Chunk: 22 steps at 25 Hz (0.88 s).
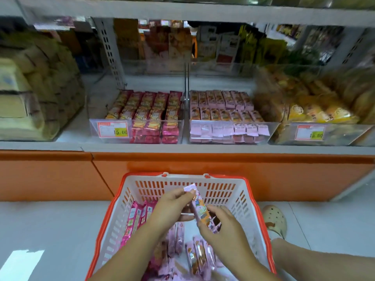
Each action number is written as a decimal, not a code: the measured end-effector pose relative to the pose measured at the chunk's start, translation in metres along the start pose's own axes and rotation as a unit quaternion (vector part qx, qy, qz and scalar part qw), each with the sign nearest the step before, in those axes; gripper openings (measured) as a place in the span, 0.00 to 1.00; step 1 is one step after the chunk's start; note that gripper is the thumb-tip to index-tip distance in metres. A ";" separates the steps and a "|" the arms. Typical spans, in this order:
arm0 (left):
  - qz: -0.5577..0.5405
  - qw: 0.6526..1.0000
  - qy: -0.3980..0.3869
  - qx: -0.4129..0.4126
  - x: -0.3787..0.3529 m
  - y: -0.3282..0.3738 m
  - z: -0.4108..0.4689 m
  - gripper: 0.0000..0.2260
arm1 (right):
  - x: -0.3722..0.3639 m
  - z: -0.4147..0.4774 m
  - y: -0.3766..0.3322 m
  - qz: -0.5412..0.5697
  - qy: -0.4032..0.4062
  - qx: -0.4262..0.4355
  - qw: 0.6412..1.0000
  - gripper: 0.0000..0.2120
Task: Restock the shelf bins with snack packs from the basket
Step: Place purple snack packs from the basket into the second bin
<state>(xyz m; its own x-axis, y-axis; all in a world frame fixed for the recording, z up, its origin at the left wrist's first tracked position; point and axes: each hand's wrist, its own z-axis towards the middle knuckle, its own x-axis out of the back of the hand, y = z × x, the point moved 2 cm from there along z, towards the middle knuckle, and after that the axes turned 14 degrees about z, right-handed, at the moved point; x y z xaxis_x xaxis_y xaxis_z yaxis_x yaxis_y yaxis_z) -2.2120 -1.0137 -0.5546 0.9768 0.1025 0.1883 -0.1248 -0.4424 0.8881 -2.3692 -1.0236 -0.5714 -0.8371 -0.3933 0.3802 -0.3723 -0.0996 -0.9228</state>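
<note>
An orange-and-white basket (233, 185) stands on the floor below the shelf, with dark pink packs (135, 218) at its left and light pink packs (199, 256) in its middle. Over the basket, my left hand (172, 205) pinches the top end of a light pink snack pack (199, 207). My right hand (221, 226) grips its lower end, where a second pack may lie behind it. On the shelf, a clear bin of dark pink packs (146, 106) sits left of a clear bin of light pink packs (225, 106).
A bin of tan packs (30, 88) fills the shelf's left, and a bin of yellow packs (320, 112) its right. Price tags (112, 129) hang on the bin fronts. An orange base panel (203, 163) runs under the shelf. My foot in a cream clog (275, 220) stands right of the basket.
</note>
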 end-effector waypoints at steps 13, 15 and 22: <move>0.560 0.748 0.267 -0.236 0.093 0.132 0.038 0.22 | 0.090 0.180 -0.164 0.020 0.186 0.123 0.975 0.15; 0.572 0.738 0.272 -0.233 0.094 0.129 0.042 0.22 | 0.079 0.198 -0.160 0.007 0.173 0.102 0.980 0.20; 0.570 0.734 0.263 -0.258 0.097 0.126 0.041 0.22 | 0.055 0.214 -0.158 -0.212 -0.010 0.005 0.977 0.22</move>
<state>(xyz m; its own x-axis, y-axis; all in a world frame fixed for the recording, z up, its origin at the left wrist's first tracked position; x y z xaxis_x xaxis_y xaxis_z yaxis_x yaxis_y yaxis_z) -2.1256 -1.0959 -0.4418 0.0004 0.3182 0.9480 -0.9911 -0.1258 0.0426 -2.2710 -1.2250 -0.4182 -0.6006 -0.3317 0.7275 -0.6805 -0.2657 -0.6829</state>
